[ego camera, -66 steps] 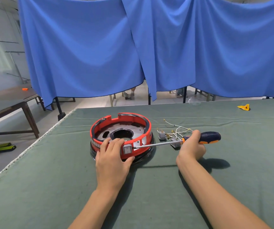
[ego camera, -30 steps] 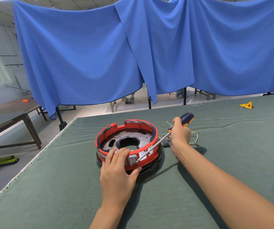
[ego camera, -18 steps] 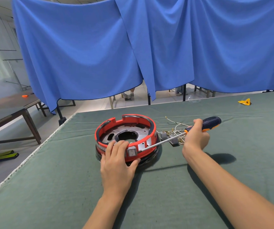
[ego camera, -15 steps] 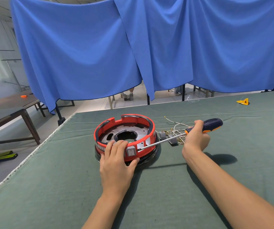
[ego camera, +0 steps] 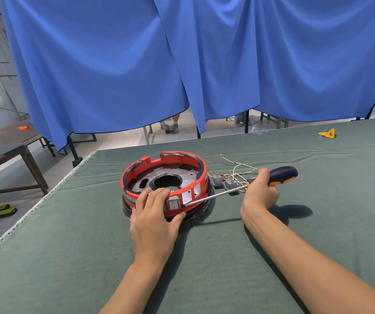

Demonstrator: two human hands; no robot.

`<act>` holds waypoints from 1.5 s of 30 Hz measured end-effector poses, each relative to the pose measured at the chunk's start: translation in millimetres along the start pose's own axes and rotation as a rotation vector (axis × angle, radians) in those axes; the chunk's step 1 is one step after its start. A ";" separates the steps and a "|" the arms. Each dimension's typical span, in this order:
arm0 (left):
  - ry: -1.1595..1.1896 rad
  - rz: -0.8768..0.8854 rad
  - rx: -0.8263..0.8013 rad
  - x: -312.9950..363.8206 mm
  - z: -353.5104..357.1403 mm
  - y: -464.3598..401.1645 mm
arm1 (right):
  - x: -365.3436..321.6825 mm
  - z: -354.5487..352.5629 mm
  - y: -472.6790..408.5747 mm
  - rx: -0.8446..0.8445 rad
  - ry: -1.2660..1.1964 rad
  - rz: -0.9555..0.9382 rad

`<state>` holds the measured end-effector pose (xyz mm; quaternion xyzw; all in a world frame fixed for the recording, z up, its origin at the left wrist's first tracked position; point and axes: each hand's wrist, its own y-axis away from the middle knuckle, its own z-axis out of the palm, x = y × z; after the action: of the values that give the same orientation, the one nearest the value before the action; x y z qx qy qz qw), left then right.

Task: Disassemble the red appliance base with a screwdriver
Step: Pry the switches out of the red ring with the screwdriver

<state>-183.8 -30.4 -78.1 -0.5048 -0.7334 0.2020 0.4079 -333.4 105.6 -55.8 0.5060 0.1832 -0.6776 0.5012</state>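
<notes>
The red appliance base [ego camera: 164, 184] sits on the green counter [ego camera: 69, 257], near its left edge. The left hand [ego camera: 155, 220] presses down on the front rim, fingers curled over it, right beside the little grey switch [ego camera: 174, 204]. The right hand [ego camera: 260, 192] is closed tight around the screwdriver [ego camera: 238, 189]. A second ago the tool was tipped up steeply. Now it lies low and almost flat, and its tip touches the red side wall next to the switch. I think the person is now poking at a screw or clip there. Loose wires [ego camera: 234, 175] lie behind the tool
</notes>
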 end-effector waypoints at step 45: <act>-0.113 0.046 -0.056 1.8 0.1 2.3 | -3.3 4.6 12.5 -0.082 0.165 0.000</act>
<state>-182.8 -27.9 -79.1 -0.5205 -0.7488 0.2191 0.3469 -324.9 98.3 -47.8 0.5391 0.2516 -0.6255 0.5048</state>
